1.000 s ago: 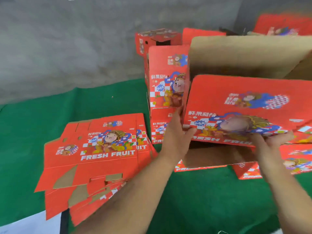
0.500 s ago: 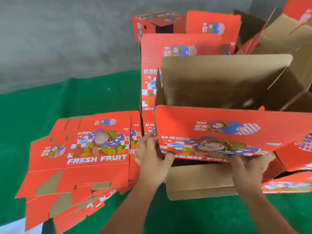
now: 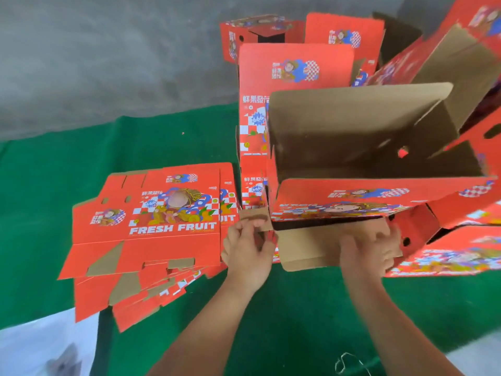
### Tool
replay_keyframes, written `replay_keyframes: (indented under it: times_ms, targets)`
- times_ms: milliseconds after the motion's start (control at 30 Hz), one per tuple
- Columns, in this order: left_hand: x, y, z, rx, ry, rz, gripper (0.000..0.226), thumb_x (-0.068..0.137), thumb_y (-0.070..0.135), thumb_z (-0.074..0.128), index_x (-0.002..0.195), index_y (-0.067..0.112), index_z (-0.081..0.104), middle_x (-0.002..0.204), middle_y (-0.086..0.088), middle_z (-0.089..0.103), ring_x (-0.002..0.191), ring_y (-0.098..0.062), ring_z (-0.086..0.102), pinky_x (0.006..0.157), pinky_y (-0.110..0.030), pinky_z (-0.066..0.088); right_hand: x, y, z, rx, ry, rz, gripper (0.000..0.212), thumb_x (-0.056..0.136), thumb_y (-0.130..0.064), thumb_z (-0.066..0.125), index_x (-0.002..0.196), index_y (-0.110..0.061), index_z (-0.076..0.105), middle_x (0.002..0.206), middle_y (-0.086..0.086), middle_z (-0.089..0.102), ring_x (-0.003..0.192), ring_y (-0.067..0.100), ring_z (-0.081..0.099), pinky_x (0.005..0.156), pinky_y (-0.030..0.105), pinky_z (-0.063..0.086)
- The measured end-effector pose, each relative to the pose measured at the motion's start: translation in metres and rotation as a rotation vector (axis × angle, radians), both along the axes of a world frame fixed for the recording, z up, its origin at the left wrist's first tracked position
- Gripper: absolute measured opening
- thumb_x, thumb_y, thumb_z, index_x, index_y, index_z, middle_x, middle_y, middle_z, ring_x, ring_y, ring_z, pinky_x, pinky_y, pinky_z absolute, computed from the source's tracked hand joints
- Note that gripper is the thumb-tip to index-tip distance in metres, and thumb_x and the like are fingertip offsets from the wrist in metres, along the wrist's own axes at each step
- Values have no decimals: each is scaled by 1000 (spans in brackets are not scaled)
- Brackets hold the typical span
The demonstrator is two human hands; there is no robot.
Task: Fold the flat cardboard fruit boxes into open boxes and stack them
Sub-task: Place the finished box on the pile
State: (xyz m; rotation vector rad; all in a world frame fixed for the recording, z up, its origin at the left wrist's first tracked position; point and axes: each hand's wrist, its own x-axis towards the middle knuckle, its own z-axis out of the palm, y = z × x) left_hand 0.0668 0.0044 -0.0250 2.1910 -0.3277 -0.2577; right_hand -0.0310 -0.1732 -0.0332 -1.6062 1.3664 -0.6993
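A red fruit box (image 3: 366,196), opened into shape with its brown inside showing, is held above the green mat in front of me. My left hand (image 3: 248,246) pinches a small brown bottom flap at the box's lower left corner. My right hand (image 3: 370,249) grips the large brown bottom flap (image 3: 306,251) that hangs under the box. A pile of flat red boxes (image 3: 151,229) printed FRESH FRUIT lies on the mat to the left.
Folded red boxes (image 3: 295,69) stand stacked behind the held box, more lean and lie at the right (image 3: 461,248). The green mat (image 3: 54,169) covers the floor before a grey wall. A pale sheet (image 3: 32,346) shows at the bottom left.
The box has opened wider and tilted so its inside shows. Both hands slid down from its front face to the bottom flaps. The view dropped toward the mat.
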Motion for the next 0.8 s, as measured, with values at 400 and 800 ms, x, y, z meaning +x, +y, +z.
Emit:
replay_keyframes:
  times_ms: [400,800]
  targets:
    - [-57,94,-15,-417,362,115,16,104,15,54,113,25,63,110,12,67,96,12,60,80,0,39,-8,182,-32,-35,-129,681,57,87,0,61,137,-25,49,133,-4,50,123,11,47,107,24,36]
    - [-51,88,4,-424,118,-193,52,93,13,63,126,51,50,117,-2,52,88,-12,57,74,-25,48,-22,139,-18,749,-85,418,38,104,7,45,82,-20,58,81,0,75,68,4,66,80,23,52]
